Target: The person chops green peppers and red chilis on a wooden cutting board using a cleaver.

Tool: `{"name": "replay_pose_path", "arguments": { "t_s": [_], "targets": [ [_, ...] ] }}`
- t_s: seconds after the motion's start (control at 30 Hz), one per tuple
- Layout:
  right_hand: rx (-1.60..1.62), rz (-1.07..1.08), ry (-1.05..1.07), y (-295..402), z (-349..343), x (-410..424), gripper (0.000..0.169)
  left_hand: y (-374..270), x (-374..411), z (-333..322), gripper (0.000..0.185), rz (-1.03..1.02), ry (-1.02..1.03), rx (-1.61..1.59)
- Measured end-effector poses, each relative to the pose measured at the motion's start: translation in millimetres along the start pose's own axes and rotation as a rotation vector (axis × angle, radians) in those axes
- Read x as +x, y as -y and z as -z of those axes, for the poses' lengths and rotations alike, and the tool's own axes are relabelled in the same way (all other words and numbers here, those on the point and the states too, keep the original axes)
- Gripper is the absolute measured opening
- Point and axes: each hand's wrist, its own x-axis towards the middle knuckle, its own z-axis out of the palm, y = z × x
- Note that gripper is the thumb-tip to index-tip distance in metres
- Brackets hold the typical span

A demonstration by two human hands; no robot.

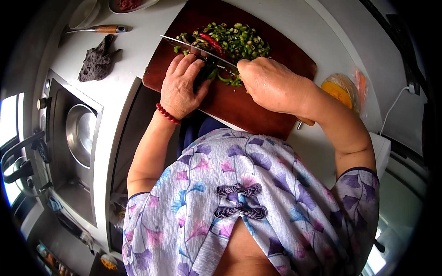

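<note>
My right hand is closed around the handle of a wide-bladed kitchen knife, whose blade reaches left across a dark red-brown wooden cutting board. Under and beside the blade, my left hand, with a red bead bracelet at the wrist, presses green peppers to the board, partly hidden by the fingers. Chopped green pepper pieces lie heaped beyond the blade. A red chili pepper rests among them.
A dark crumpled cloth and a wooden-handled utensil lie at the left. A metal bowl sits in the sink. Raw meat on a plate stands at the upper left. Cut pumpkin lies right of the board.
</note>
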Motion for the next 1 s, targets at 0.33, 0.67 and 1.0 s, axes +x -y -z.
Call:
{"name": "replay_pose_path", "arguments": {
  "t_s": [0.33,0.67,1.0],
  "targets": [
    [-0.026,0.002,-0.198,-11,-49,15,0.003,-1,-1,2,0.041,-0.01,-0.002,-0.003],
    [0.002,0.064,-0.234,-15,-34,-17,0.004,-8,1,1,0.046,0.025,-0.018,-0.002],
    [-0.019,0.064,-0.09,-17,-14,-22,0.004,-5,-2,-3,0.039,0.007,-0.006,0.021]
  ]
}}
